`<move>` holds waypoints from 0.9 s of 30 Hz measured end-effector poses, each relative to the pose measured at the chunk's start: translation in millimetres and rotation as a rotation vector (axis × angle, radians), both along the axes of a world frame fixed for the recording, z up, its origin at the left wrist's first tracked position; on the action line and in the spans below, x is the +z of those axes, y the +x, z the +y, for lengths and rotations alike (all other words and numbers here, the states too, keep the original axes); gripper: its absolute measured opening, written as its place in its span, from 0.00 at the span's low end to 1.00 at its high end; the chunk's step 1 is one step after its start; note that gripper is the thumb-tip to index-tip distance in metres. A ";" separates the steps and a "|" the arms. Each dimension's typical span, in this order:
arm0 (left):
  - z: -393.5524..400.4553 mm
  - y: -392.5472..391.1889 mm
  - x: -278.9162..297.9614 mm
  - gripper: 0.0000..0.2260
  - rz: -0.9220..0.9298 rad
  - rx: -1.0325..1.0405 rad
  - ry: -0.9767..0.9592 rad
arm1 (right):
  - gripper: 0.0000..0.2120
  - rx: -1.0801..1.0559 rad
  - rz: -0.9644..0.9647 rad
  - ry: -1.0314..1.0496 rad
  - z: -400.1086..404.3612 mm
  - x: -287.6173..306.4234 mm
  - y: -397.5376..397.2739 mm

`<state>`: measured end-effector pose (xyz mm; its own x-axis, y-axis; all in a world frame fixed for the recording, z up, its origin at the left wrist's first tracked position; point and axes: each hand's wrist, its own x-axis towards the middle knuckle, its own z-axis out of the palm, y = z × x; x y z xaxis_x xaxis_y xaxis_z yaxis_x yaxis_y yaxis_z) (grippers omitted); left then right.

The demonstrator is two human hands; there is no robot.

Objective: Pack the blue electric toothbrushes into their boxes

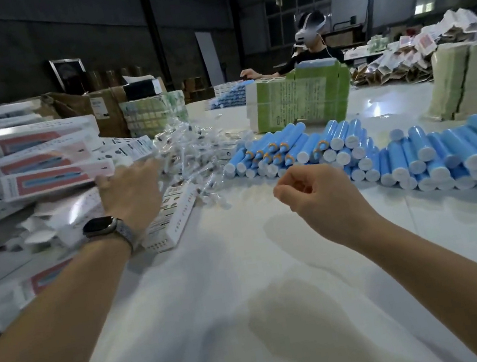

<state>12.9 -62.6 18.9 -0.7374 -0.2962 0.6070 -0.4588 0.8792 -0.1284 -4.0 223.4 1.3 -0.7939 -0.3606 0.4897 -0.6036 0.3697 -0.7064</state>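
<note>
Blue electric toothbrush handles (294,147) lie stacked in rows across the white table (231,277), stretching to the right edge. White toothbrush boxes (50,177) are piled at the left. My left hand (130,192), a watch on its wrist, reaches toward that pile with fingers stretched against the boxes; whether it holds one is hidden. My right hand (318,192) hovers above the table in front of the blue handles, fingers loosely curled and holding nothing. One white box (173,217) lies flat just right of my left wrist.
A heap of clear-wrapped brush heads (188,151) sits behind my left hand. Green cartons (299,98) stand mid-table and more (467,82) at right. A person with a headset (311,48) sits across. Brown cartons (105,108) at back left.
</note>
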 end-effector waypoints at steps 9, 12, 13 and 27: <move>162.8 11.1 38.7 0.23 0.453 -0.877 0.326 | 0.06 -0.119 0.124 -0.342 11.4 25.6 -3.1; 192.7 15.4 33.8 0.24 0.533 -1.128 0.718 | 0.15 -0.034 0.059 -0.510 20.2 37.6 -0.8; 199.2 16.4 31.6 0.24 0.540 -1.197 0.945 | 0.18 0.020 0.023 -0.545 24.2 40.1 0.5; 237.1 20.6 -34.5 0.33 0.133 -1.554 1.763 | 0.16 -0.047 0.164 -0.563 50.6 9.9 25.8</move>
